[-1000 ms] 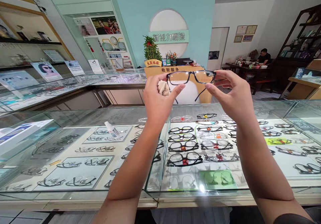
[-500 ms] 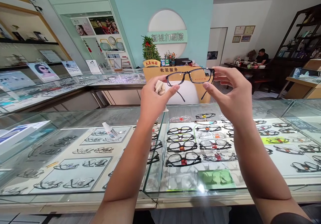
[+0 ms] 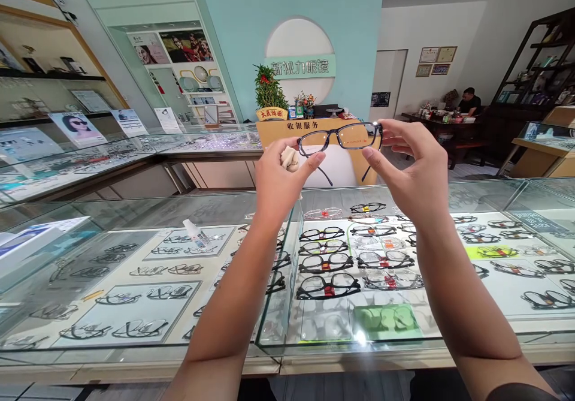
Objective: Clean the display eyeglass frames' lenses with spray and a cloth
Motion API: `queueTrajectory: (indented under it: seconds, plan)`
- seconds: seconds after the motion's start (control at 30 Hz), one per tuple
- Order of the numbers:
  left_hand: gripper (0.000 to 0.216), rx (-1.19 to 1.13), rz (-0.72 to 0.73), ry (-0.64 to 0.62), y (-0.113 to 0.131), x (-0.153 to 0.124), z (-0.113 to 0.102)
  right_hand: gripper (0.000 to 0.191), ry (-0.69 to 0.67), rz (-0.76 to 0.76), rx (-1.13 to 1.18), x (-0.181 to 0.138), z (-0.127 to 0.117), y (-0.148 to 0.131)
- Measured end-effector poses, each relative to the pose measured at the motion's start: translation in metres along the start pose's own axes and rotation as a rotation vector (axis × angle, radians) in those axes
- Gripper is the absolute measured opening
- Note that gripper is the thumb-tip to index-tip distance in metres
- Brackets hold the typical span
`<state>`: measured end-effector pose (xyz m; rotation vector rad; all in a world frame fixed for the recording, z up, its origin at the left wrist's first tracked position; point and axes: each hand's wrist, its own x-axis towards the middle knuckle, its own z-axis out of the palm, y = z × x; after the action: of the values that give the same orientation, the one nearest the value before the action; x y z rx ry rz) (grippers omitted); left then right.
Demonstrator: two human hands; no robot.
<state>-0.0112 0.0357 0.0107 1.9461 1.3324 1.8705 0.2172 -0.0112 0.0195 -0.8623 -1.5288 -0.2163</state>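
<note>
A pair of dark-framed eyeglasses (image 3: 333, 131) is raised over the glass counter, lenses upright and temples hanging below. My left hand (image 3: 282, 176) pinches the left end of the frame between thumb and fingers. Bunched in that same hand is a pale beige cloth (image 3: 290, 158). At the other end, my right hand (image 3: 417, 167) is closed on the right corner of the frame, thumb near the lower rim. Its remaining fingers curl behind, partly hidden.
Below lies a glass display case (image 3: 278, 353) with several rows of eyeglasses (image 3: 329, 286). A small white bottle (image 3: 195, 233) stands on its left part. Behind are a wooden cashier desk (image 3: 269, 132) and a potted plant (image 3: 269, 89). A person (image 3: 469, 102) sits at the back right.
The eyeglasses have tilted slightly, right end up, and shifted a little left. My left hand has moved slightly right, and my right hand slightly left. Both keep their hold.
</note>
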Motion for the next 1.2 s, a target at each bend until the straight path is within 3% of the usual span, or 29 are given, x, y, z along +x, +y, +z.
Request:
queueTrajectory:
  seconds: [0.2,0.5,0.83,1.2]
  plan:
    - [0.056,0.004,0.001,0.009,-0.003,0.0,0.0,0.034,-0.011,0.007,0.025,0.0,0.0,0.001]
    - [0.055,0.078,0.111,0.174,0.004,-0.006,0.002,0.049,-0.138,0.186,-0.031,-0.001,0.003,0.007]
    - [0.059,0.127,0.195,0.239,0.009,-0.011,0.005,0.051,-0.147,0.218,0.011,-0.002,0.012,0.014]
    - [0.062,0.054,0.181,0.225,0.015,-0.018,0.006,0.053,-0.178,0.289,0.055,-0.004,0.017,0.015]
